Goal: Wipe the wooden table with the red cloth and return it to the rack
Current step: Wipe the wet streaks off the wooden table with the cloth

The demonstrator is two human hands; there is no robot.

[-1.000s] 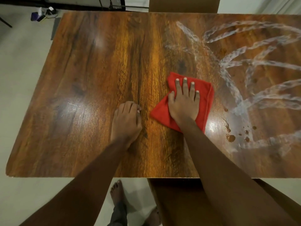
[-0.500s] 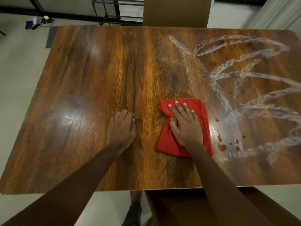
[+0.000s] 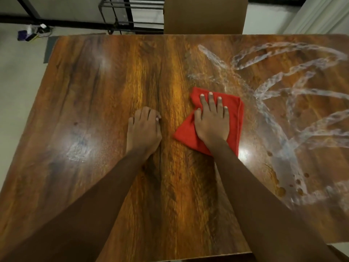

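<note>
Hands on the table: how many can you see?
2. The left hand rests on the table near the middle; the right hand presses flat on the cloth beside it. None seems hidden.

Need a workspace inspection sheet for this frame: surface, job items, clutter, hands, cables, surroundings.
surface: wooden table, glossy; white streaks across its right half.
job's things: red cloth folded, near the middle; black wire rack on the floor beyond the far edge.
clutter: brown drops by the streaks, front right.
hands: right hand flat on the red cloth; left hand rests on bare wood, fingers loosely curled, holding nothing.
cables: tangle with small gadgets on the floor, far left.
surroundings: chair back; grey mat; pale curtain.
</note>
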